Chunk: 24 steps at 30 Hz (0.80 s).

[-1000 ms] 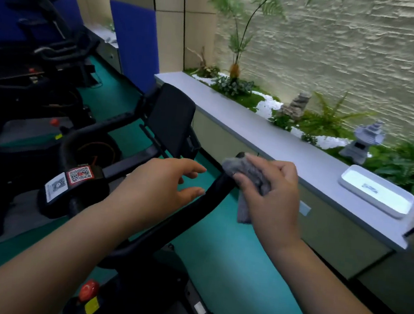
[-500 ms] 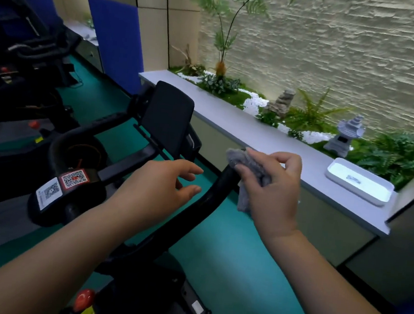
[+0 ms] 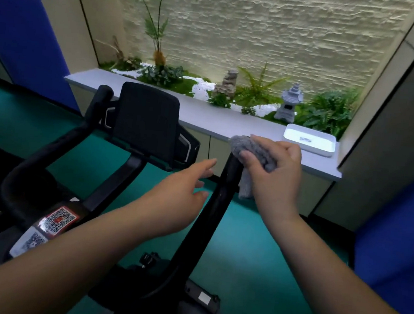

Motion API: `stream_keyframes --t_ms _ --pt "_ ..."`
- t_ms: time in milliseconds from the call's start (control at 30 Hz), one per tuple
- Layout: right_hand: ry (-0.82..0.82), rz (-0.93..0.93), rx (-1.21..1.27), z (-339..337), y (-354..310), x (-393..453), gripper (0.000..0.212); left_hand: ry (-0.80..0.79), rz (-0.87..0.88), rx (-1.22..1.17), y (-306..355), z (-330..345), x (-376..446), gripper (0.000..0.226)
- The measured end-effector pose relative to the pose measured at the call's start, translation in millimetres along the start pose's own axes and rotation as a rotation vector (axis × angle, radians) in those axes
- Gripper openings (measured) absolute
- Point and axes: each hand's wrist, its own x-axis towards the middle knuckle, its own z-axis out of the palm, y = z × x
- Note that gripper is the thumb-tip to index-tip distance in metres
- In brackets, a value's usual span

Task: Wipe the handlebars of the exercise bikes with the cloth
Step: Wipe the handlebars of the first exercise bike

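A black exercise bike stands in front of me with a dark screen (image 3: 147,123) between its two handlebars. My right hand (image 3: 275,171) grips a grey cloth (image 3: 254,151) wrapped over the tip of the right handlebar (image 3: 218,201); a tail of cloth hangs down beside the bar. My left hand (image 3: 182,195) hovers just left of that bar, fingers straight, holding nothing. The left handlebar (image 3: 87,125) curves up untouched on the left. QR stickers (image 3: 58,218) sit on the bike's stem.
A grey ledge (image 3: 204,118) runs behind the bike, with a white tray (image 3: 308,142) on it and a planted bed with a stone lantern (image 3: 290,104) behind. Blue panels (image 3: 24,43) stand at left and right. The floor (image 3: 255,250) is green.
My view has swung right, so the other bikes have left the frame. My right hand with the cloth has stayed on the right handlebar's tip. My left hand has straightened its fingers slightly.
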Motion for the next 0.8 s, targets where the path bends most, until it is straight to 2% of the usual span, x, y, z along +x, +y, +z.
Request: stream_keyframes --t_ms 167,267,333,433,600,733,800 --pt "-0.11 -0.007 0.012 -2.8 6.4 -47.4 0.036 0.342 0.084 -0.016 -5.1 -13.2 -9.9 0.028" --pt "-0.117 -0.032 -0.018 -4.0 4.8 -37.0 0.035 0.483 0.194 0.103 -3.3 -26.1 -8.1 0.034" --pt "-0.089 -0.04 -0.046 -3.8 -0.9 -12.2 0.034 0.487 0.208 0.178 -4.9 -32.2 -0.5 0.045" --pt "-0.075 -0.052 -0.082 -4.4 -2.4 -1.1 0.036 0.4 0.188 0.288 -7.4 -35.3 11.5 0.056" --pt "-0.156 -0.085 -0.082 -9.0 7.3 -40.0 0.043 0.364 0.188 0.373 -14.0 -36.4 17.9 0.058" --pt "-0.052 -0.097 -0.134 -6.2 -3.0 4.8 0.045 0.336 0.204 0.394 -13.9 -42.5 20.8 0.058" --pt "-0.015 -0.112 -0.156 -4.9 -7.2 18.3 0.037 0.338 0.216 0.401 -15.4 -43.8 21.8 0.058"
